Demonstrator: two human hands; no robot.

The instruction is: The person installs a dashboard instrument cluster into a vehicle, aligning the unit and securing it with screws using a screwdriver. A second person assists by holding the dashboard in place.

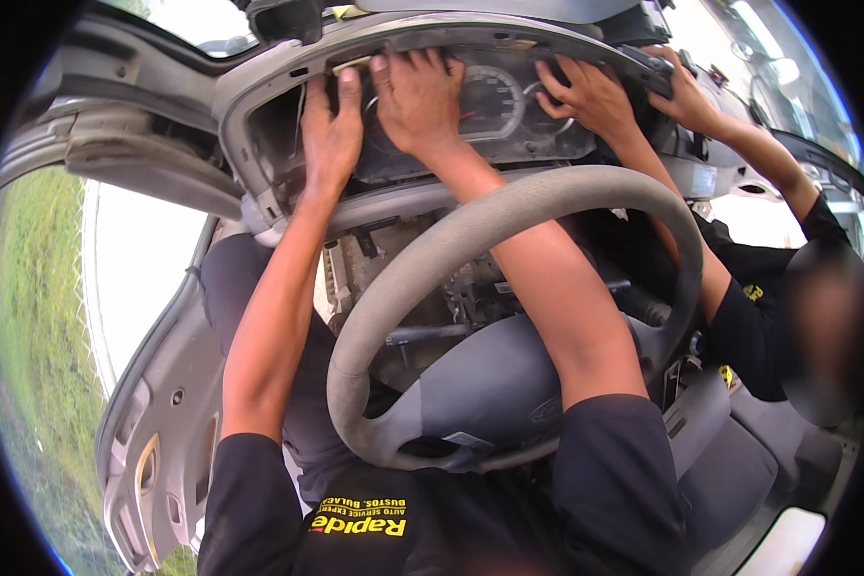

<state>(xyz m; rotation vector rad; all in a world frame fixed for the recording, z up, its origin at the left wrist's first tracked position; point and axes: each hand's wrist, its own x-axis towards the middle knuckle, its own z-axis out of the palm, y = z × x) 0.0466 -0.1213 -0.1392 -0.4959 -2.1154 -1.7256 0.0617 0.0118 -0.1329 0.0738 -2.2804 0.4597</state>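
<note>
The instrument cluster, with round dials, sits in the dashboard opening beyond the steering wheel. At the cluster's upper left, my left hand grips its edge, thumb and finger pointing up. My right hand lies over the dials just beside it, fingers bent onto the top edge; their tips are partly hidden. My right forearm passes behind the wheel's rim. On the cluster's right side rests a co-worker's hand, fingers spread. That person's other hand holds the right end of the dashboard frame.
Below the cluster, the lower dashboard is uncovered, showing brackets and wiring. An open door stands on the left, with grass outside. At the right leans the co-worker in a dark shirt, near a grey seat.
</note>
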